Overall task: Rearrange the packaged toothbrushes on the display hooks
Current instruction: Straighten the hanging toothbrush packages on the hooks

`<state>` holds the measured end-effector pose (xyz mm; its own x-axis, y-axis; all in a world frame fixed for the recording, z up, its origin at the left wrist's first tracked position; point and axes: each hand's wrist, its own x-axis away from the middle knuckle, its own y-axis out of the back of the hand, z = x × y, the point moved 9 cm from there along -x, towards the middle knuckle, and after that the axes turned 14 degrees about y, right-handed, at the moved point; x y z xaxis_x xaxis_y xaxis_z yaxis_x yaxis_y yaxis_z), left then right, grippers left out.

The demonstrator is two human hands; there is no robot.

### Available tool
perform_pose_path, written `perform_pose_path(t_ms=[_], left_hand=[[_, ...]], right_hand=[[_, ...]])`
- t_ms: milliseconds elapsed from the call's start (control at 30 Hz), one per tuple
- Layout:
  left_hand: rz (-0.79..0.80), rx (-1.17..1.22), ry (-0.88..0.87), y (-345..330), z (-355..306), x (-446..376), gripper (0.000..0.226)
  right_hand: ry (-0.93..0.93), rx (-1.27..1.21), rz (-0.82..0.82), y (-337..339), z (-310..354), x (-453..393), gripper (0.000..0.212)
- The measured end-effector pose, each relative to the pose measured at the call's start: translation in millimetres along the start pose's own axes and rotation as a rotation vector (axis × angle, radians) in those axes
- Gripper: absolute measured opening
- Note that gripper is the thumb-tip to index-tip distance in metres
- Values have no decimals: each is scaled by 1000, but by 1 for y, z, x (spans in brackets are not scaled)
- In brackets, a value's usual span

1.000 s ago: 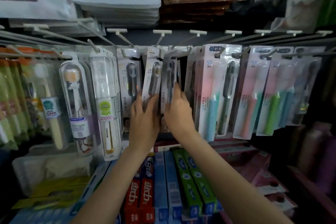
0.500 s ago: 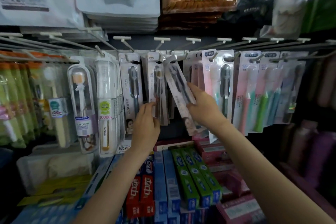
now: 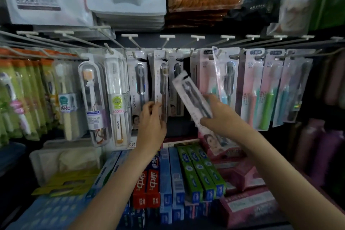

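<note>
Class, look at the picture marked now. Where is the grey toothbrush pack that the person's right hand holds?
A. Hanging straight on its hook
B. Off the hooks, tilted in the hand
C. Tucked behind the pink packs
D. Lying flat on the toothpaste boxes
B: the right hand grips the grey toothbrush pack tilted, with its top end clear of the display hooks, above the toothpaste boxes.

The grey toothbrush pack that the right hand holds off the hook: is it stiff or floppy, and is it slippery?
Probably fairly stiff: the toothbrush pack stays straight though the right hand grips only its middle and it is tilted. Likely light, since one hand carries it easily. Its glossy plastic front may be somewhat slippery, so a firm pinch seems wise.
</note>
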<state>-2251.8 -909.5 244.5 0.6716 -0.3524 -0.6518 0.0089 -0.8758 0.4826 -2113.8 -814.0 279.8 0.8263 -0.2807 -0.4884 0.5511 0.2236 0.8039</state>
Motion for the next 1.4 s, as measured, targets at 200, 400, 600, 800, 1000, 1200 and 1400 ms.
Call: perform_pose_path(t_ms=[200,400,600,800,1000,1200,1400], left_hand=[[-193,56,-142,44,-28,15,42],[-290,45,-150,86,-21,8,46],[-289,34,-146,104,-15,4,50],[-286,5,-167,105,-18,1,49],[-261,-42,-198,94,-21,2,52],[-198,-93,-249,63,-27,3,56],[-145,-409,-374,5,-27,-14,43]], right_hand=[[66,-115,-84,-4,1,5,19],[314,216,-185,-17,45,-29,31],[380,446,-274,3,81,-59,42],[342,334,-326,20,81,-66,33],[299,-141,-196,-58,61,-70,27],[108,-106,-428,-53,15,-71,36],[-141,-241,-291,-71,-37,-108,49]])
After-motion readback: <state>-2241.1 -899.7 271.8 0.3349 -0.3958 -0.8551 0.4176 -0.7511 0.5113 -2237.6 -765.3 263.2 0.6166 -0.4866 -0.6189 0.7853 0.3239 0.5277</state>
